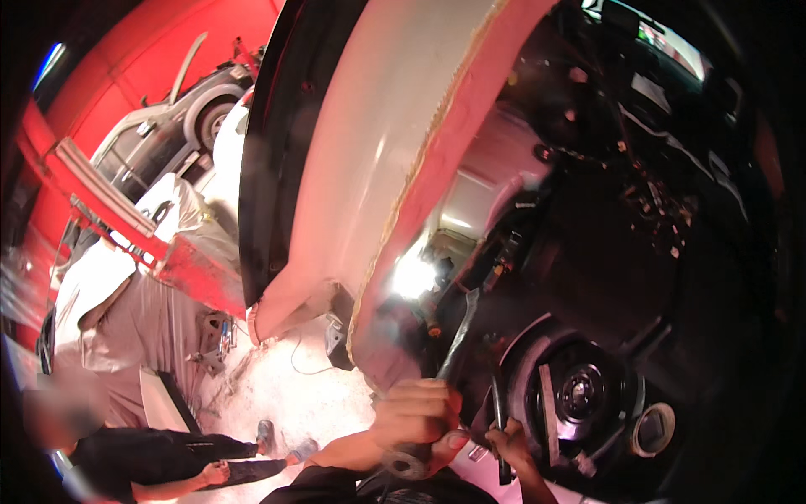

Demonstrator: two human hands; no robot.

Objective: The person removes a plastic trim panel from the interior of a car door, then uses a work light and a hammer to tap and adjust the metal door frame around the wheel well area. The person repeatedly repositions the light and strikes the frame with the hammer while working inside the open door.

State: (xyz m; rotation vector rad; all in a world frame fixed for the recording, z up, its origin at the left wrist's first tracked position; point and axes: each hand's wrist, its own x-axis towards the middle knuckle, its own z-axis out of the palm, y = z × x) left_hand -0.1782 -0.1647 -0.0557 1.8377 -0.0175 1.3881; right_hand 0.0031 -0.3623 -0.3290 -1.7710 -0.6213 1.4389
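My left hand [420, 416] is closed around a long metal bar [458, 340] with a flattened upper end. The bar's tip reaches into the open rear of a car body, near a bright lamp [415, 277]. A round metal end with a hole [403, 464] shows just below this fist; I cannot tell if it belongs to the bar. Just to the right, my right hand [509, 443] has its fingers wrapped round a slim dark rod [501, 403], held roughly upright. What tool the rod belongs to cannot be made out.
A pale body panel [369, 143] with a rough edge rises ahead. Right of my hands lie a black wheel [581, 396] and a tape roll [651, 429]. Loose wiring [655, 202] hangs in the dark interior. A person in black [159, 458] is at lower left, near a covered vehicle [134, 323].
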